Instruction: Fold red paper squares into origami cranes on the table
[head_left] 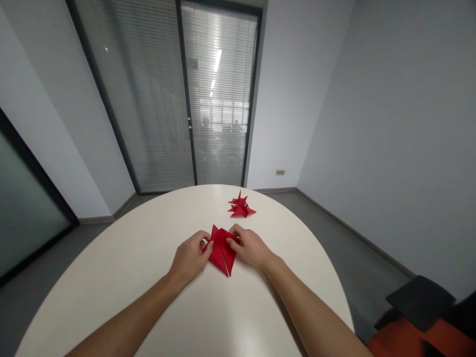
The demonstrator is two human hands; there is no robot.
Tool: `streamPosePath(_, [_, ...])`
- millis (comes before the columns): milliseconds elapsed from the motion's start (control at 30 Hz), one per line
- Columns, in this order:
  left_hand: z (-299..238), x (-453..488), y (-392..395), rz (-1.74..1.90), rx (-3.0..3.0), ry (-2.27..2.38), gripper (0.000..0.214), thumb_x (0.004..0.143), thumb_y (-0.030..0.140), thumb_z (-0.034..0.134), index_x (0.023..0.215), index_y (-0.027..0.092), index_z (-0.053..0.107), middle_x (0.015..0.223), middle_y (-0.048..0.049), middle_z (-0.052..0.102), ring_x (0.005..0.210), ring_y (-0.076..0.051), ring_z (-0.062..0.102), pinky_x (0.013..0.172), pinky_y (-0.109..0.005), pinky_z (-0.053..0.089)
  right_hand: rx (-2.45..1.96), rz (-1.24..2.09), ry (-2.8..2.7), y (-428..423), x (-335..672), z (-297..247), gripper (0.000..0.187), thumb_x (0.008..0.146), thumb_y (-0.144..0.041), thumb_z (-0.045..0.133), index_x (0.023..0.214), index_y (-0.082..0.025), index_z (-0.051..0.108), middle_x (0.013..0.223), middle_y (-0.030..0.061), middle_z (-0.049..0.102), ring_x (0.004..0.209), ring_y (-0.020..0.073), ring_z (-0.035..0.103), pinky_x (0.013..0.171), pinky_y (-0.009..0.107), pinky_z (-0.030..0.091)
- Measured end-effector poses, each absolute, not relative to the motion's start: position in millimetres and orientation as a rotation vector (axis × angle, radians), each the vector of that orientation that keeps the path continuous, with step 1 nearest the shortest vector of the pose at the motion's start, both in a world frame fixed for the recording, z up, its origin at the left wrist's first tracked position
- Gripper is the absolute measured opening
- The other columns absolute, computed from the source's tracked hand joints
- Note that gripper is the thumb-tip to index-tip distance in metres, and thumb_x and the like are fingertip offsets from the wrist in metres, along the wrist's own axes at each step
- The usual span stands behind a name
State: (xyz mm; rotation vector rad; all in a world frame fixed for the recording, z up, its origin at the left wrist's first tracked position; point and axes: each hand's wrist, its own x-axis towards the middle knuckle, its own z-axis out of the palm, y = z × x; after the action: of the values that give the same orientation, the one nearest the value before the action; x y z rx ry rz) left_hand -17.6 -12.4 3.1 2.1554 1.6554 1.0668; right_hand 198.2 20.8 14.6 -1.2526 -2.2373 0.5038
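Observation:
A piece of red folded paper lies on the white round table right in front of me, its pointed end aimed toward me. My left hand pinches its left edge with curled fingers. My right hand presses and pinches its upper right edge. Both hands rest on the tabletop. Farther back on the table sits a small pile of finished red folded paper shapes with spiky points, apart from both hands.
Beyond the table's far edge are glass doors with blinds and grey walls. A chair with black and orange parts stands at the lower right beside the table. Grey floor surrounds the table.

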Motion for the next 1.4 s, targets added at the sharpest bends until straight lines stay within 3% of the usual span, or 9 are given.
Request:
streamPosePath(367, [-2, -11, -11, 1.086, 1.959, 1.635, 0.004, 0.084, 0.027, 0.055, 0.082, 0.024, 0.053, 0.059, 0.0064, 0.055, 0.055, -0.014, 0.055, 0.055, -0.024, 0.035, -1.368, 0.403, -2.151, 17, 182, 14, 0.009, 0.093, -0.030, 0.056, 0.090, -0.022, 0.051, 0.080, 0.0010, 0.065, 0.070, 0.0154, 0.055, 0.062, 0.025, 0.029])
streamPosePath(533, [-2, -10, -11, 1.047, 1.913, 1.664, 0.011, 0.084, 0.027, 0.057, 0.093, 0.024, 0.054, 0.057, 0.0081, 0.052, 0.052, -0.015, 0.053, 0.053, -0.024, 0.032, -1.330, 0.441, -2.170, 18, 182, 11, 0.019, 0.084, -0.018, 0.063, 0.099, -0.023, 0.054, 0.086, 0.0014, 0.067, 0.076, 0.0173, 0.059, 0.066, 0.025, 0.033])
streamPosePath(667, [-1, -10, -11, 0.990, 1.975, 1.674, 0.031, 0.080, 0.021, 0.058, 0.111, 0.024, 0.056, 0.066, 0.0059, 0.057, 0.058, -0.015, 0.054, 0.057, -0.025, 0.035, -1.289, 0.443, -2.186, 21, 181, 7, 0.025, 0.080, -0.009, 0.060, 0.100, -0.022, 0.054, 0.093, 0.0031, 0.070, 0.083, 0.0182, 0.061, 0.070, 0.025, 0.036])
streamPosePath(800, [-2, -10, -10, 0.950, 2.041, 1.650, 0.041, 0.077, 0.014, 0.056, 0.117, 0.023, 0.059, 0.084, 0.0003, 0.067, 0.069, -0.016, 0.058, 0.063, -0.025, 0.039, -1.260, 0.435, -2.195, 22, 181, 7, 0.028, 0.078, -0.004, 0.056, 0.100, -0.021, 0.055, 0.094, 0.0036, 0.070, 0.084, 0.0182, 0.061, 0.070, 0.024, 0.037])
streamPosePath(933, [-2, -10, -9, 0.941, 2.032, 1.659, 0.039, 0.076, 0.010, 0.054, 0.112, 0.022, 0.061, 0.100, -0.0032, 0.070, 0.079, -0.018, 0.062, 0.071, -0.027, 0.043, -1.257, 0.438, -2.189, 19, 179, 10, 0.029, 0.078, -0.003, 0.053, 0.100, -0.021, 0.056, 0.094, 0.0041, 0.070, 0.085, 0.0188, 0.062, 0.072, 0.025, 0.038])
streamPosePath(1133, [-1, -10, -8, 0.990, 1.951, 1.638, 0.034, 0.079, 0.012, 0.053, 0.110, 0.023, 0.060, 0.100, -0.0042, 0.072, 0.076, -0.018, 0.065, 0.071, -0.027, 0.044, -1.314, 0.445, -2.154, 15, 175, 14, 0.016, 0.090, -0.013, 0.052, 0.103, -0.021, 0.055, 0.092, 0.0049, 0.069, 0.081, 0.0187, 0.062, 0.070, 0.026, 0.038])
streamPosePath(1233, [-1, -10, -8, 1.033, 1.881, 1.603, 0.027, 0.087, 0.021, 0.051, 0.113, 0.022, 0.057, 0.091, -0.0030, 0.072, 0.065, -0.016, 0.063, 0.063, -0.026, 0.043, -1.364, 0.424, -2.132, 14, 173, 14, 0.015, 0.093, -0.018, 0.050, 0.107, -0.021, 0.052, 0.089, 0.0050, 0.069, 0.078, 0.0188, 0.062, 0.068, 0.026, 0.036])
streamPosePath(1400, [-3, -11, -8, 1.031, 1.870, 1.657, 0.007, 0.088, 0.025, 0.050, 0.094, 0.023, 0.053, 0.063, 0.0048, 0.060, 0.055, -0.014, 0.057, 0.055, -0.024, 0.036, -1.438, 0.365, -2.126, 14, 171, 12, 0.013, 0.096, -0.024, 0.048, 0.107, -0.022, 0.052, 0.088, 0.0059, 0.070, 0.076, 0.0201, 0.062, 0.065, 0.027, 0.033])
